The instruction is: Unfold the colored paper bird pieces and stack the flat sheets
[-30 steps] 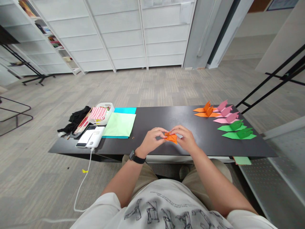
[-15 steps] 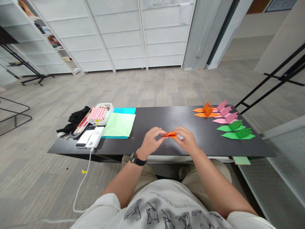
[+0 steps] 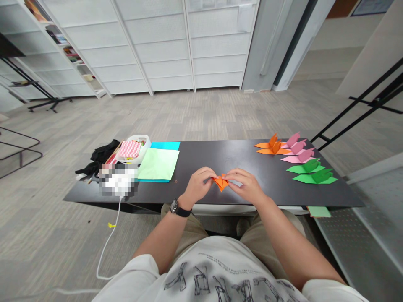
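Orange paper | left hand and right hand bend in over the worktop | both hands' fingers pinch its sides | it sits between them

Clothing of the seated person, viewed from the head. The white T-shirt has loose short sleeves and bears, across the chest, a curved line of small dark lettering, too fine to read, above a row of large, sketch-like black figures. A smartwatch with a dark, rounded rectangular face and a plain black band encircles the left wrist. The trousers are khaki. Both hands are bare.
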Available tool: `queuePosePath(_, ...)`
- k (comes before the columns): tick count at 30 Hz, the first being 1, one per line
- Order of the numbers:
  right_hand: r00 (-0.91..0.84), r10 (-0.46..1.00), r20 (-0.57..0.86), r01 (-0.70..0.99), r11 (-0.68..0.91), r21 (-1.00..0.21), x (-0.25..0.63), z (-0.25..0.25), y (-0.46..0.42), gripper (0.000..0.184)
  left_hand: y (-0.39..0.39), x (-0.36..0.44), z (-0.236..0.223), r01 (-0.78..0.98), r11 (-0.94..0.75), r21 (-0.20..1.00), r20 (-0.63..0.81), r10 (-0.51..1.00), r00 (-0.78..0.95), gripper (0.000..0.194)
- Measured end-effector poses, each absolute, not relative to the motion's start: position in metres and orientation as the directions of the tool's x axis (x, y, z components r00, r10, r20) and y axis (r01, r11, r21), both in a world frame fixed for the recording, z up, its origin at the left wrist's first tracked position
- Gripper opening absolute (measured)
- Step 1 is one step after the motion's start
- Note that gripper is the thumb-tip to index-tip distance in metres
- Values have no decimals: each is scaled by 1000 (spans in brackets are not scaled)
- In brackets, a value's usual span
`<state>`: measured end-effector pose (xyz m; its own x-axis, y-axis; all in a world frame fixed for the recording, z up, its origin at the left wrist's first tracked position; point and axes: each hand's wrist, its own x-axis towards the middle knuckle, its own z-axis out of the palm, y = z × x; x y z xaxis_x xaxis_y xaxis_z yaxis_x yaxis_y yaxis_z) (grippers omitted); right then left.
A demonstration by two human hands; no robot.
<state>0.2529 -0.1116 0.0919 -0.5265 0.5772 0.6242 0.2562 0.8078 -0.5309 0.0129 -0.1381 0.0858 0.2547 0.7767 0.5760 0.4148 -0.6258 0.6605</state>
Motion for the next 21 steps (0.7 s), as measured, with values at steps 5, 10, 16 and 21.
queuePosePath(5,-422,639,643,325,768,-551,252,90,-112,9,-139,16,89,377,-546,748,502,838,215,6)
queuePosePath(10,-349,726,593,369,688,-625,248,89,-113,5,-141,21,89,320,-463,826,427,886,180,14)
queuePosePath(16,-325,822,468,313,560,-767,248,85,-110,10,-143,26,79,197,-359,912,320,925,203,18)
queuePosePath(21,-244,870,428,327,489,-809,242,81,-111,14,-149,37,82,310,-359,880,345,933,103,9)
